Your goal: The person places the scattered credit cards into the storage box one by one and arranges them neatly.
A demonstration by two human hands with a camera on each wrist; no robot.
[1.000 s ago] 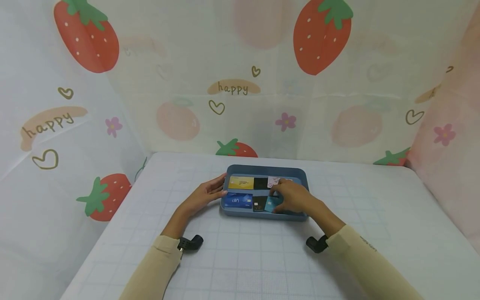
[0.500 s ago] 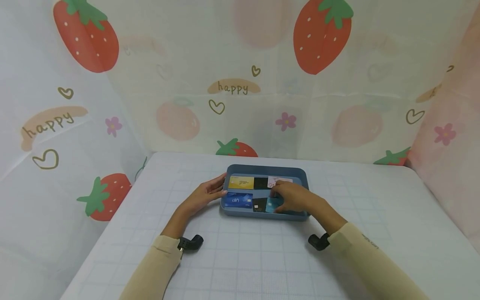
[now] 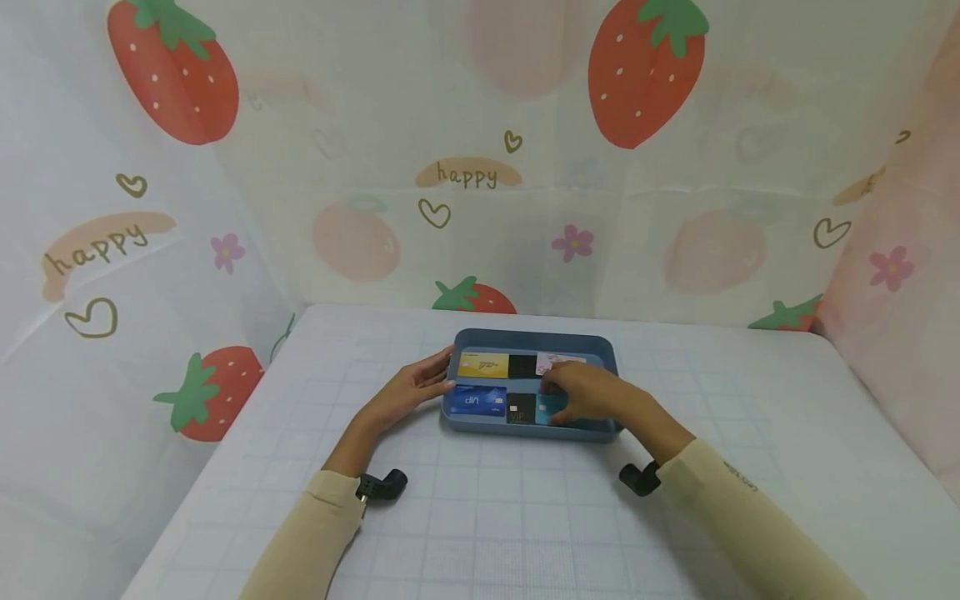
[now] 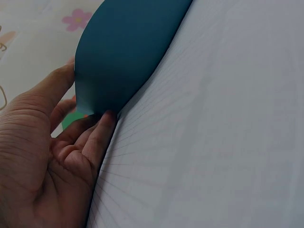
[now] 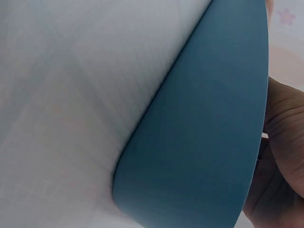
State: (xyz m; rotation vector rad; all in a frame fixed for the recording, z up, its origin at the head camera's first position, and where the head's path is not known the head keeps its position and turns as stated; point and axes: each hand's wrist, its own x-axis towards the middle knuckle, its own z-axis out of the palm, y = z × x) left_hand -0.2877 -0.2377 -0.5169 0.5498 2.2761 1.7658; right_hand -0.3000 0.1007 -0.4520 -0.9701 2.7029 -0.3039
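A shallow blue-grey tray [image 3: 534, 340] holds two rows of bank-style cards. In its front row lie a blue VIP card [image 3: 477, 401], a black VIP card [image 3: 521, 408] and a teal card [image 3: 547, 404]. My right hand [image 3: 592, 392] reaches over the tray's right part, thumb and curled fingers on the teal card, covering much of it. In the right wrist view the tray's wall [image 5: 199, 123] hides the fingertips. At the tray's left end, my left hand [image 3: 397, 396] touches the outer wall with thumb and fingers; the left wrist view shows them against the blue wall [image 4: 123, 52].
Along the tray's back row are a yellow card [image 3: 483, 365], a black card [image 3: 522, 367] and a pink-patterned card [image 3: 552, 361]. The tray stands on a white gridded cloth [image 3: 480, 517]. Strawberry-printed curtains [image 3: 360, 125] rise behind and at both sides.
The teal card has shifted slightly right and straightened under my right hand. The black VIP card beside it also sits straighter. My left hand stays at the tray's left end.
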